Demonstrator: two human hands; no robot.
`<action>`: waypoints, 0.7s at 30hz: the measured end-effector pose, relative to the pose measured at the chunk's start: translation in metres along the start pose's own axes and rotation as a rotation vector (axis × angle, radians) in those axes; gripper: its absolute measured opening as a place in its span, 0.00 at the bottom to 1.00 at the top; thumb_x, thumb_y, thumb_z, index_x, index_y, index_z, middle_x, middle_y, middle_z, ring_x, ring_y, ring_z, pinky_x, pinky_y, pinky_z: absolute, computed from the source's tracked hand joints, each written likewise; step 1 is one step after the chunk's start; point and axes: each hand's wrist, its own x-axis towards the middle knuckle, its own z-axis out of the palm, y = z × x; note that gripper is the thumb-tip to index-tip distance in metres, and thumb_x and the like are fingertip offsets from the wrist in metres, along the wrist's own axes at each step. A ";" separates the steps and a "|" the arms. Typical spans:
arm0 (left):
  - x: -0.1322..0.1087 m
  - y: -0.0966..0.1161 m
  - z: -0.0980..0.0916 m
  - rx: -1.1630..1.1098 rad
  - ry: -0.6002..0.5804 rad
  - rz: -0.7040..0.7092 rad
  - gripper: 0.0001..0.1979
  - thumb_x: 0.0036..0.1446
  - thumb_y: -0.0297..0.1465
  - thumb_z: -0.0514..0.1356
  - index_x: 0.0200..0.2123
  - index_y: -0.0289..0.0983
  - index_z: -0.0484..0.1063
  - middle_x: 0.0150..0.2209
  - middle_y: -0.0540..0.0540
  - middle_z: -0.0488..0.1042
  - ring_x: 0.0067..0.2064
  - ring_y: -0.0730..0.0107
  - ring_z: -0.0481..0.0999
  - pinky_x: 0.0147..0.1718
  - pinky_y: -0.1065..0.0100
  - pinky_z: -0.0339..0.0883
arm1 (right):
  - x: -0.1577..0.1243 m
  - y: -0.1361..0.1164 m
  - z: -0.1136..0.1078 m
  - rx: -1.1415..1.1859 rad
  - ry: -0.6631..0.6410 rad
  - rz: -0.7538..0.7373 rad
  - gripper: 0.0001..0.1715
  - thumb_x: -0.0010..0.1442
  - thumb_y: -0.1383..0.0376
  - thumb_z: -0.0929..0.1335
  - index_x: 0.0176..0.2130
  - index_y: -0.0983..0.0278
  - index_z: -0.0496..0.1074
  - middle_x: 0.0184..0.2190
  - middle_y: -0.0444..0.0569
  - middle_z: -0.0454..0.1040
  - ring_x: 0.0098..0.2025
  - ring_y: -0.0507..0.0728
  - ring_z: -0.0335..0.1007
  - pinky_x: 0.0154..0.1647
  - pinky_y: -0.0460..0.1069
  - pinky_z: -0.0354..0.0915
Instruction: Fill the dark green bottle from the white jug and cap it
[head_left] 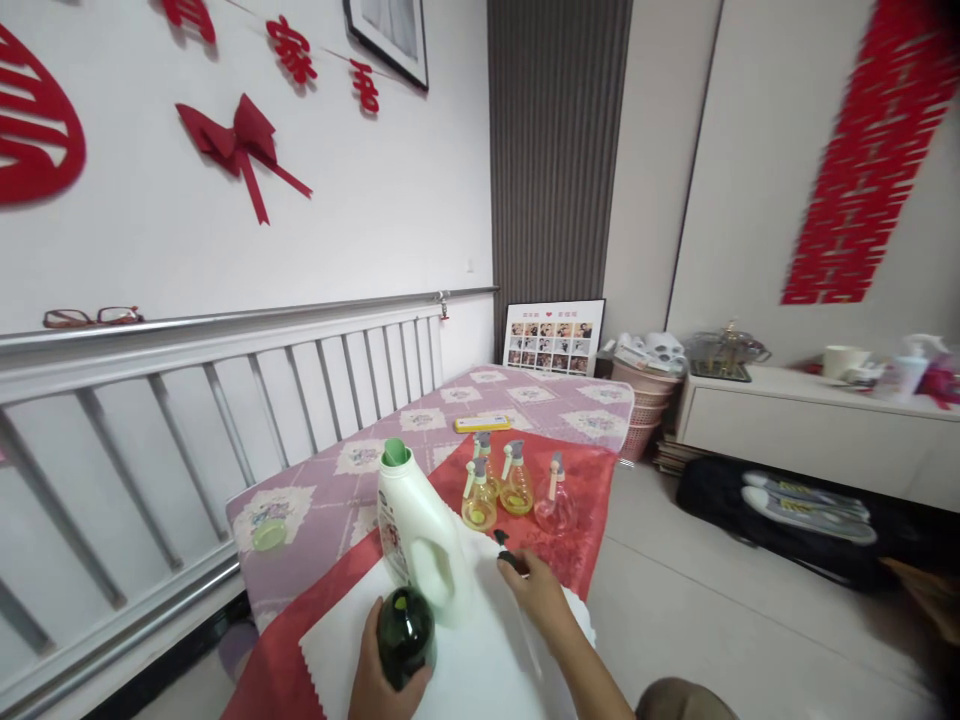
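My left hand (382, 675) is wrapped round a dark green spray bottle (406, 635) with its top off, low over the white cloth (495, 665). In my right hand (544, 597), the fingers pinch a black spray head (511, 558) with a thin tube hanging below it. Between the hands and a little further off stands a big white jug (424, 530) with a handle and a green spout, its mouth uncapped. Beyond my right hand are yellow spray bottles (516, 490) and a pink spray bottle (553, 503), all upright with grey tops.
A red cloth (585, 480) lies over the purple patterned tablecloth (532, 394). A light green cap (270, 534) is at the left, and a yellow case (482, 424) lies further back. A radiator (300, 390) runs along the left wall; a white cabinet (802, 415) stands at the right.
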 end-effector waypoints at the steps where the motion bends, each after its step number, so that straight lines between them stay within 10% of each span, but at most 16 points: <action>1: 0.000 0.001 0.000 0.001 -0.004 -0.002 0.46 0.42 0.39 0.60 0.64 0.31 0.50 0.66 0.27 0.61 0.68 0.44 0.64 0.68 0.48 0.58 | -0.012 -0.001 -0.004 0.047 0.000 0.025 0.15 0.54 0.52 0.68 0.25 0.59 0.70 0.20 0.40 0.71 0.25 0.56 0.69 0.28 0.50 0.64; 8: -0.001 0.021 -0.009 -0.039 -0.078 -0.035 0.45 0.44 0.36 0.61 0.65 0.34 0.49 0.66 0.31 0.63 0.67 0.49 0.67 0.67 0.53 0.60 | -0.082 -0.020 -0.018 0.614 -0.163 0.283 0.25 0.49 0.44 0.74 0.32 0.63 0.76 0.27 0.43 0.77 0.24 0.49 0.67 0.23 0.43 0.60; 21: -0.046 0.036 -0.016 -0.125 -0.154 -0.084 0.53 0.35 0.27 0.61 0.66 0.36 0.45 0.67 0.32 0.63 0.67 0.48 0.66 0.67 0.49 0.59 | -0.106 -0.068 -0.005 0.989 -0.268 0.391 0.25 0.45 0.53 0.81 0.41 0.58 0.79 0.36 0.44 0.84 0.29 0.47 0.71 0.24 0.38 0.65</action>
